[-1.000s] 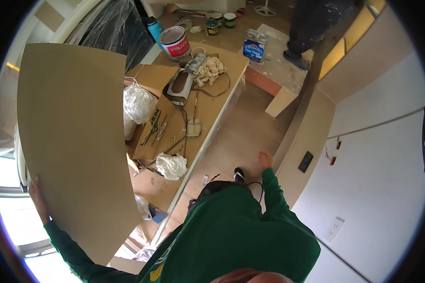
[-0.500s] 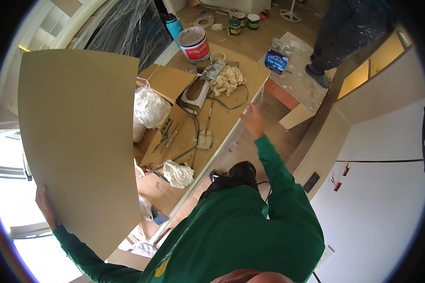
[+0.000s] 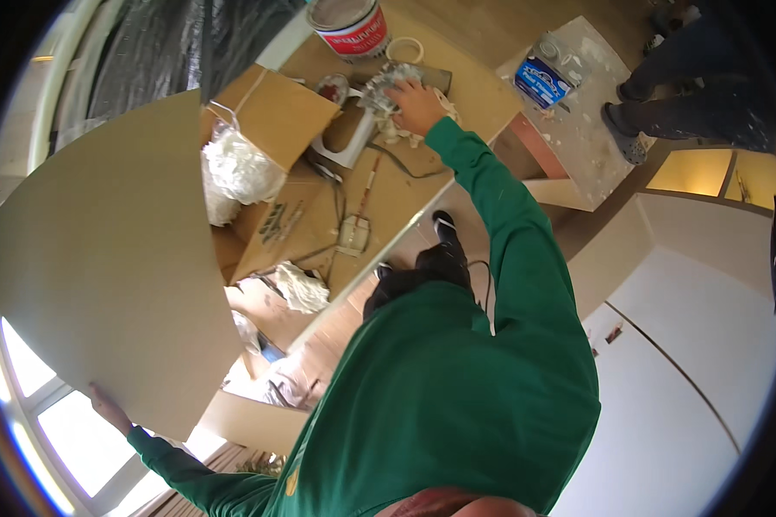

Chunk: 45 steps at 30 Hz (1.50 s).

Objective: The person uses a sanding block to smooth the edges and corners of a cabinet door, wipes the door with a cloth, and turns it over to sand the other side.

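Note:
A large beige panel (image 3: 103, 267) stands tilted on the left. My left hand (image 3: 110, 409) grips its lower edge, the fingers mostly behind it. My right hand (image 3: 418, 108) reaches over the covered table, fingers stretched out at a grey, paint-smeared flat thing (image 3: 386, 90). Whether it presses on that thing I cannot tell. A cream cloth (image 3: 397, 133) lies partly hidden under this hand. Beside it are a white-framed piece with an oval opening (image 3: 349, 138) and a grey roll (image 3: 437, 81). A flat paintbrush (image 3: 353, 234) lies closer to me.
On the table stand a red-and-white paint bucket (image 3: 349, 30), a tape ring (image 3: 405, 50) and an open cardboard box (image 3: 276, 116) with white plastic sheeting (image 3: 241, 168). A crumpled white cloth (image 3: 302, 289) lies near the edge. A blue can (image 3: 543, 82) sits on a spattered platform (image 3: 591, 142), beside another person's legs (image 3: 698, 86).
My right hand has moved from beyond the table edge to over the grey thing and cloth. The panel has tilted and shifted left with my left hand still on it. My view has turned.

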{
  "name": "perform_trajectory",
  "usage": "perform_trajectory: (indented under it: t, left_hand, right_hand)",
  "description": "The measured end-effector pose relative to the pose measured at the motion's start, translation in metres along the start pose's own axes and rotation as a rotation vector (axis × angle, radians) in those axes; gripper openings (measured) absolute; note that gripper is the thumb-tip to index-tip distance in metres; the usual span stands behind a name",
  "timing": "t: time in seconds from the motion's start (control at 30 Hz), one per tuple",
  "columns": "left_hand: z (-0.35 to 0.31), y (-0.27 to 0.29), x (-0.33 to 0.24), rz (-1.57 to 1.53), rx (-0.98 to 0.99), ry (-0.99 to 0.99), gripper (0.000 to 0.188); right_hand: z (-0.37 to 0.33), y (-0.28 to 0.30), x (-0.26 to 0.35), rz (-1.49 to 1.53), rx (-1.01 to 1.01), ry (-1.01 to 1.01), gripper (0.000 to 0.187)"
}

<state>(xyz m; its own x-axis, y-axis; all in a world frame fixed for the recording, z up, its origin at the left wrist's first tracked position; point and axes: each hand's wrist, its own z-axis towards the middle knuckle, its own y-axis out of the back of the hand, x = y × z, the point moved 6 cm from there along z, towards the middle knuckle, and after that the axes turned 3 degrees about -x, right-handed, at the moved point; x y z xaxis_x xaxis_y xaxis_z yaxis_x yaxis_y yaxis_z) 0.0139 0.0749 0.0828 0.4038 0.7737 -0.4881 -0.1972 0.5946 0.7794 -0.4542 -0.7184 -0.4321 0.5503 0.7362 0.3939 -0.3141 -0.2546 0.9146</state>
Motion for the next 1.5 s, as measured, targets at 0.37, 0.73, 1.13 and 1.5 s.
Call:
perform_trajectory:
  t: [0.37, 0.73, 1.13, 1.5]
  left_hand:
    - [-0.044, -0.033, -0.06, -0.014, -0.176, 0.128, 0.076]
    - [-0.339, -0.492, -0.187, 0.061, 1.064, -0.317, 0.075]
    - [-0.357, -0.628, -0.095, 0.265, 1.033, -0.378, 0.075]
    - [-0.304, -0.681, -0.052, 0.332, 0.853, -0.434, 0.074]
  right_hand:
    - [-0.122, 0.082, -0.036, 0.484, -0.783, -0.228, 0.05]
    - [-0.461, -0.342, -0.145, 0.455, 0.031, -1.421, 0.05]
    - [-0.438, -0.608, -0.051, 0.631, 0.364, -1.334, 0.058]
    - [-0.38, -0.76, -0.158, -0.043, 0.561, -0.875, 0.039]
